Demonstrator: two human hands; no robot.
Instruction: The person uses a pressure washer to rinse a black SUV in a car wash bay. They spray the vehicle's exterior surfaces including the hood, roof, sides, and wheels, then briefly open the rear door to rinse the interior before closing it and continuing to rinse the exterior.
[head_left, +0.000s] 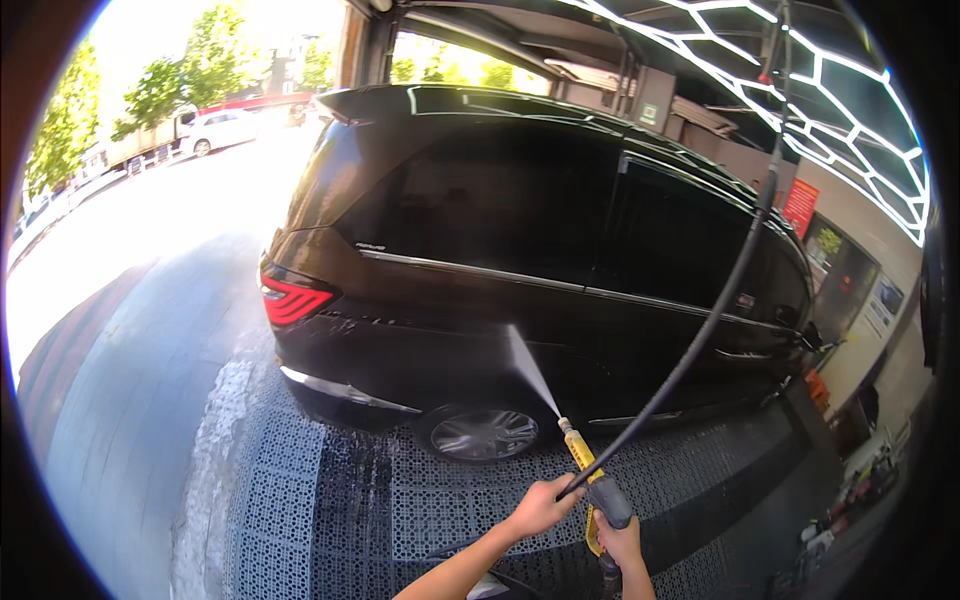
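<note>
My right hand (619, 537) is wrapped around the grip of a yellow and black pressure-washer spray gun (581, 451). From its nozzle a white fan of water (532, 367) shoots at the lower rear side of a dark minivan (465, 330). Beside the gun, my left hand (544, 505) grips a black hose (694, 345) that hangs from overhead and crosses in front of the gun. Below the spray is the van's rear wheel (486, 435); its red tail light (294, 300) faces left.
Wet plastic grating (450, 510) covers the floor beneath me. Equipment (840, 510) stands along the right side, near a wall with a red sign (800, 206). Hexagonal lights (825, 142) hang overhead. Outside at left, a white car (221, 130) stands beyond sunlit pavement.
</note>
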